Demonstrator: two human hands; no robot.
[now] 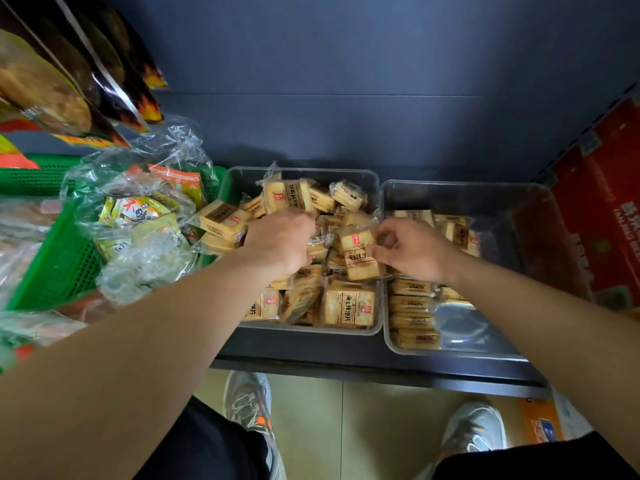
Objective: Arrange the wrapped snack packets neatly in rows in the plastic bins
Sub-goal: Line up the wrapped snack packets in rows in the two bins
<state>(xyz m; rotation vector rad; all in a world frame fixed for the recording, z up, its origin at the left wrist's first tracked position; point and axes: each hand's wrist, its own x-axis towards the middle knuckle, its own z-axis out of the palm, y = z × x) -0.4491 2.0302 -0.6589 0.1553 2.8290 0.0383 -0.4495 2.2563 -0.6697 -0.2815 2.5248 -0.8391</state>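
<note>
Where legible, red-logo Chinese-script packets [348, 308]

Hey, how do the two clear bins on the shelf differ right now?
The left bin is heaped with jumbled packets; the right bin holds a neat row along its left side. The left bin is full to the rim; much of the right bin holds no packets. The right hand pinches a packet over the left bin, not the right bin. Both are clear plastic with the same snack.
</note>
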